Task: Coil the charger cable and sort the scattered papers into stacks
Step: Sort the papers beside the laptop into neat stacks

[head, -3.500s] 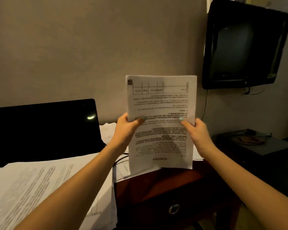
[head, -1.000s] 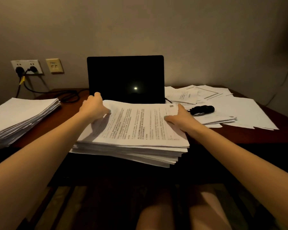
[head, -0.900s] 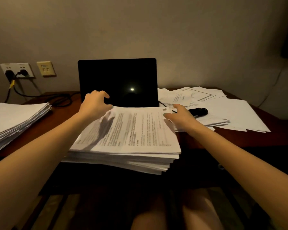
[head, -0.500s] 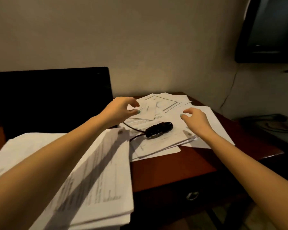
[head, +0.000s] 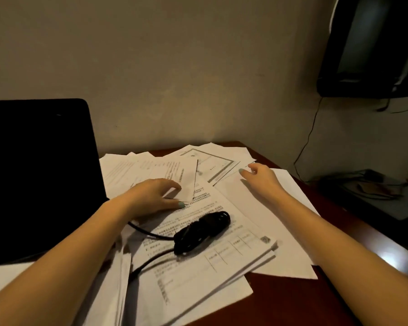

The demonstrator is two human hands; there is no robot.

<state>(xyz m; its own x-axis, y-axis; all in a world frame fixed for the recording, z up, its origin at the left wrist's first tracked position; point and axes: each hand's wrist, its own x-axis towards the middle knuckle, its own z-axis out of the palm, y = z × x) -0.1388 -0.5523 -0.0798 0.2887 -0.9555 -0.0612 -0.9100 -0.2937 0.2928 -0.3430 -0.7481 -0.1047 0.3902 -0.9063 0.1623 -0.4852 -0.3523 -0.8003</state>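
Charger cable [head: 201, 231]: black, gathered in a loose bundle lying on the top printed sheet, with two strands trailing off to the left. Scattered papers [head: 222, 262]: white, mostly printed sheets, overlapping at differing angles across the desk corner [head: 280, 302]. A bordered sheet [head: 212, 165] lies at the back.

Dark wooden desk [head: 292, 300], scattered papers [head: 222, 255], laptop [head: 38, 172]

Matt white paper sheets [head: 257, 203]; glossy dark wood desk [head: 292, 300]; black cable [head: 203, 229], slightly shiny.
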